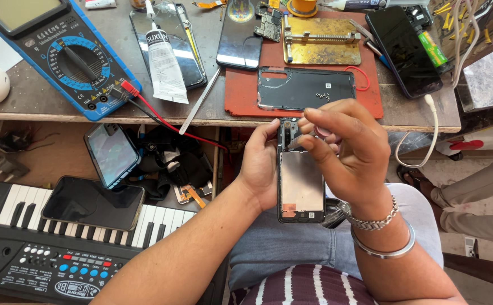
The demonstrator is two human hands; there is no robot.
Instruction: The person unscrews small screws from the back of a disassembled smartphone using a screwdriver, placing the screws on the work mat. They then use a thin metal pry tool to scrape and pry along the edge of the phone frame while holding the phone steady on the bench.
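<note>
My left hand [260,164] grips an opened phone frame [300,183] by its left edge, holding it upright over my lap with its bare inner plate facing me. My right hand [345,149] is pinched over the top of the frame, fingertips on a small part near the camera end; what it pinches is too small to make out. The phone's dark back cover [306,87] lies on a red mat [246,93] on the bench just beyond, with several tiny screws [321,96] on it.
A blue multimeter [60,53] with red lead, a glue tube [164,65], a metal pry strip [200,101], several phones and a brass holder plate [321,42] crowd the bench. Below left, two phones lie near a small keyboard [43,248]. A white cable [430,135] hangs right.
</note>
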